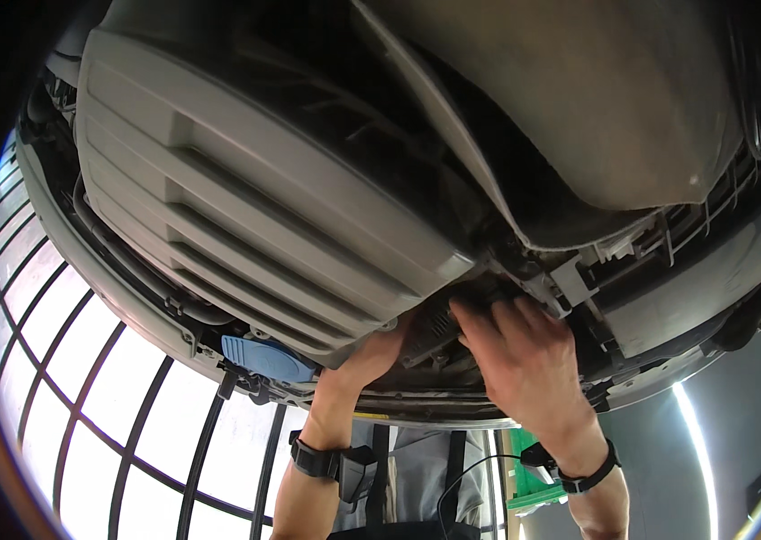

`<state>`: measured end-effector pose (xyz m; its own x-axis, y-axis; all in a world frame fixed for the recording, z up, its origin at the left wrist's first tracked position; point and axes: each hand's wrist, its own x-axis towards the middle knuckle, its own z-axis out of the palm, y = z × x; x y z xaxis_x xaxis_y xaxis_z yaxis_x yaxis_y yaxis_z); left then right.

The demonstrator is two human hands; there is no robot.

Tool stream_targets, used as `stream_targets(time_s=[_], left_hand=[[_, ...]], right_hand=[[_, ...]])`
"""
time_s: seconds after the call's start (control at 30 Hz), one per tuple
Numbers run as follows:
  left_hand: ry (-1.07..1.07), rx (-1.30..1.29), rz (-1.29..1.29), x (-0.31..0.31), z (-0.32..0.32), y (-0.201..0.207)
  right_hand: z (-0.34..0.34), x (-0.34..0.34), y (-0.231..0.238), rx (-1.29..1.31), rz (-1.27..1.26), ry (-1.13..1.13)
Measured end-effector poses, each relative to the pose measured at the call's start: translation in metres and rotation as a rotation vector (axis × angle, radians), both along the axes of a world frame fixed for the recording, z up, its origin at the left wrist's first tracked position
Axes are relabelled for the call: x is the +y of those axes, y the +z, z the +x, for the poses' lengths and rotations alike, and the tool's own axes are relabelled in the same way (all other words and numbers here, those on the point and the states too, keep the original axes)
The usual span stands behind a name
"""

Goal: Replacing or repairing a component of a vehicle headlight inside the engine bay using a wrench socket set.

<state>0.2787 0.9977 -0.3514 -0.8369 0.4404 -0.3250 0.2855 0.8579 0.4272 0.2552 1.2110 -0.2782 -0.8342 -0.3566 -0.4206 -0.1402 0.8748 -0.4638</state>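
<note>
Grip state can't be read on either hand: fingers partly hidden both times. Left to right: bright wall with black grid bars (97, 378), then blue plastic piece (268, 357) just beside the left wrist, under the ribbed grey panel (245, 207). Left hand (371, 355) reaches up, fingers out of sight behind that panel's near edge. Next, dark part (430, 335), between the two hands, in the gap at the panel's near right corner. Right hand (520, 351) just right of it, fingers bent, tips at or just beside it; contact unclear. Pale bracket (571, 281) sits near the right knuckles, curved grey body panel (705, 279) farther right.

Risks, my guess: hidden fingers could slip or pinch, cause being the tight gap and blocked view. Right knuckles could scrape the bracket, being so close. Cable (466, 472) by the right wrist strap (589, 470) might snag on an edge, since it hangs loose.

Dark part looks black, fine ridges on one side, set at a tilt; lower end lost in shadow, material unclear.
</note>
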Motion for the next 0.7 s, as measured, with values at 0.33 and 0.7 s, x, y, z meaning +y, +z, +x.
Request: stream_targets(time_s=[0.33, 0.7], left_hand=[[0.348, -0.521, 0.166, -0.003, -0.005, -0.001], [-0.237, -0.086, -0.358, -0.032, 0.038, -0.016]], right_hand=[[-0.025, 0.007, 0.013, -0.196, -0.067, 0.011], [0.0, 0.018, 0.023, -0.246, -0.078, -0.037]])
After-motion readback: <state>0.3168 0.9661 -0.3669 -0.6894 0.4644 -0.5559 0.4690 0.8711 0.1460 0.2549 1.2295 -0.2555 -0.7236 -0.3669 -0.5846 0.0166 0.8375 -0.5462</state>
